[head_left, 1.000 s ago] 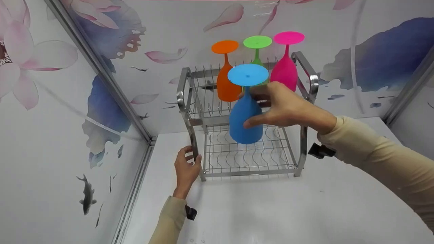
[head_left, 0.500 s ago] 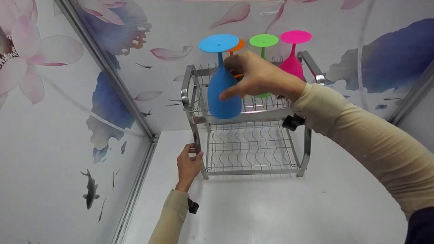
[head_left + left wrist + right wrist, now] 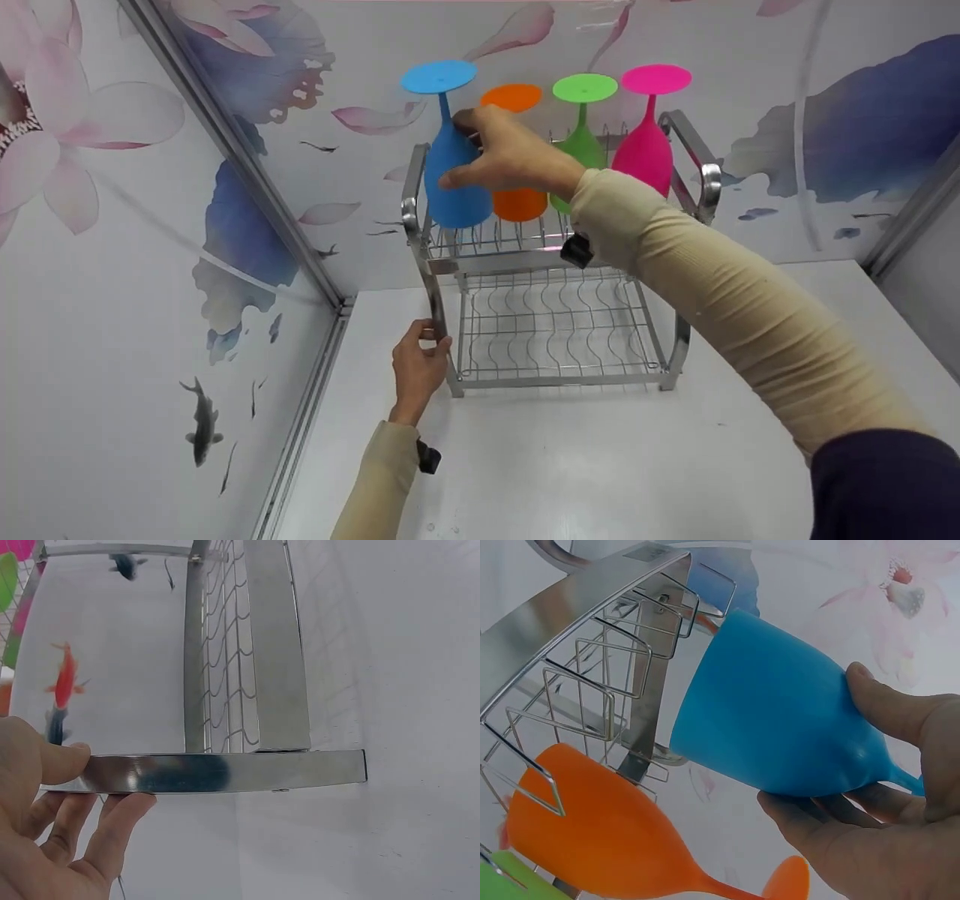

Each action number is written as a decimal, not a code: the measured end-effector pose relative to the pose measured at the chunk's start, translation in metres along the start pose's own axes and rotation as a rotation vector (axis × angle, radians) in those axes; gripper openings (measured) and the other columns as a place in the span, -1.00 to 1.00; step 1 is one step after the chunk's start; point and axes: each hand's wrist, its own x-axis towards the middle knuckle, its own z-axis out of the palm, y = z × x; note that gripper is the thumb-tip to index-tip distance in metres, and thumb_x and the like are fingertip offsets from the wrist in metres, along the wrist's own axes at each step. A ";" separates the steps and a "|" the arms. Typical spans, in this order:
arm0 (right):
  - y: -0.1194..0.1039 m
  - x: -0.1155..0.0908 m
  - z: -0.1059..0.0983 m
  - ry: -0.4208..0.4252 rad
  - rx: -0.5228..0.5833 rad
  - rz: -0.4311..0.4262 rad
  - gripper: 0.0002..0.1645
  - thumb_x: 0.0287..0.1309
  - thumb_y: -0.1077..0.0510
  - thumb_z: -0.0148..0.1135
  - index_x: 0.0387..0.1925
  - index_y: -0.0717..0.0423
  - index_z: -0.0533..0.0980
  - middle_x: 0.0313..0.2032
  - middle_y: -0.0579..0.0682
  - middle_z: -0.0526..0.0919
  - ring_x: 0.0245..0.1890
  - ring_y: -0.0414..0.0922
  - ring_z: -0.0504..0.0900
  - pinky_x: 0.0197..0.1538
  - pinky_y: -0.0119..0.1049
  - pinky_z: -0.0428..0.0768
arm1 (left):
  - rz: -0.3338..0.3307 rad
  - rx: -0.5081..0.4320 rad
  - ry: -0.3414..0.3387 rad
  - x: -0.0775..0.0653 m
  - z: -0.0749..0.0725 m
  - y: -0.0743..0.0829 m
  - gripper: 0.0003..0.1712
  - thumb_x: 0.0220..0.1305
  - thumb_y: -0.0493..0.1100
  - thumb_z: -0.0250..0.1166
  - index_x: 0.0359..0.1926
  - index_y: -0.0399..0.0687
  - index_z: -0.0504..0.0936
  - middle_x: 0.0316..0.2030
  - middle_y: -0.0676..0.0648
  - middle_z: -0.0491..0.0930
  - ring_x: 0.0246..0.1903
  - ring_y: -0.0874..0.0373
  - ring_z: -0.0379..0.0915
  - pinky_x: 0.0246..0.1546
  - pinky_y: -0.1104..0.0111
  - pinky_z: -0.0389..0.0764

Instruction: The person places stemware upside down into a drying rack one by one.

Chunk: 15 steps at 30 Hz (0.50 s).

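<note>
A blue wine glass point(image 3: 459, 196), upside down with its foot on top, is held by my right hand point(image 3: 510, 154) over the left end of the rack's upper tier. In the right wrist view, thumb and fingers grip the blue bowl point(image 3: 780, 712) near its stem, and its rim is just off the wire loops. Beside it an orange glass point(image 3: 519, 206) stands inverted, partly hidden behind the hand. My left hand point(image 3: 418, 371) pinches the left front leg point(image 3: 180, 773) of the metal dish rack point(image 3: 562, 382) between thumb and fingers.
A green glass point(image 3: 581, 146) and a pink glass point(image 3: 646, 154) also stand upside down on the upper tier, towards the right. The lower wire tier point(image 3: 555, 322) lies beneath. A flower-patterned wall point(image 3: 405, 45) rises close behind the rack, which stands on a white table point(image 3: 570, 465).
My right hand has carried the blue glass left and back, from in front of the orange glass to the rack's left end. The left hand keeps its grip on the leg.
</note>
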 end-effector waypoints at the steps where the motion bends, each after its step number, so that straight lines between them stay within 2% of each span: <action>1: 0.000 0.003 0.002 0.002 0.007 0.007 -0.20 0.32 0.09 0.49 0.47 0.25 0.40 0.42 0.17 0.55 0.43 0.12 0.54 0.55 0.07 0.46 | 0.002 -0.002 0.003 0.000 -0.001 0.000 -0.64 0.40 -0.29 0.43 0.18 -0.15 0.66 -0.11 -0.17 0.74 -0.24 -0.02 0.82 -0.19 0.17 0.85; 8: 0.011 0.019 0.017 0.020 0.016 0.078 -0.12 0.39 0.06 0.44 0.57 0.24 0.26 0.50 0.15 0.45 0.48 0.10 0.48 0.59 0.05 0.40 | 0.011 -0.003 0.006 -0.002 0.001 0.000 -0.65 0.39 -0.31 0.43 0.17 -0.15 0.66 -0.11 -0.16 0.74 -0.22 -0.05 0.83 -0.18 0.14 0.85; 15: 0.025 0.035 0.036 0.069 0.060 0.108 -0.12 0.47 0.08 0.36 0.60 0.23 0.17 0.54 0.17 0.38 0.52 0.13 0.43 0.59 0.10 0.38 | 0.014 0.001 0.016 -0.002 0.001 0.001 -0.65 0.38 -0.31 0.44 0.15 -0.15 0.67 -0.12 -0.16 0.74 -0.23 -0.06 0.83 -0.20 0.13 0.86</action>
